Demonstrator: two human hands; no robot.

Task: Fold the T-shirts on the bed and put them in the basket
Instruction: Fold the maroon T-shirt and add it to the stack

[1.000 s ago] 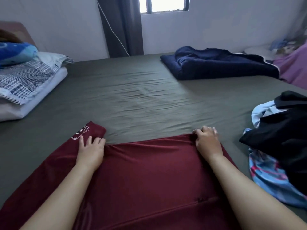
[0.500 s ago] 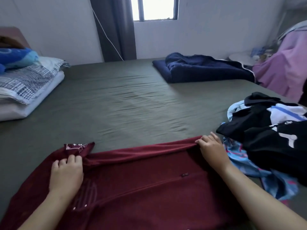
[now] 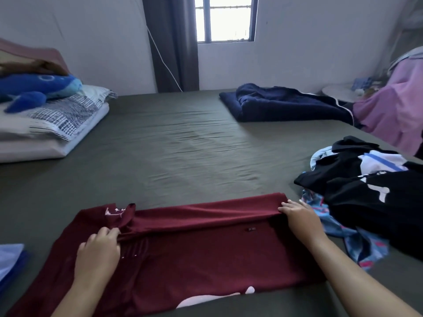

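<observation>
left hand [image 3: 97, 253] pinches shirt [image 3: 194, 252] fold | right hand [image 3: 299, 216] likely pinches far edge | risk: fold skews if fingertips pull unevenly

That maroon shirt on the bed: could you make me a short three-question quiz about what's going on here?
1. True or false: both hands grip the maroon shirt.
2. What lies right of the right hand? A) black clothes pile B) plush whale C) pillows
3. Fill in: the folded navy blanket lies on the far side of the ____, below the window.

Key: 1 true, the left hand also pinches the fabric; 2 A, the black clothes pile; 3 bed.
</observation>
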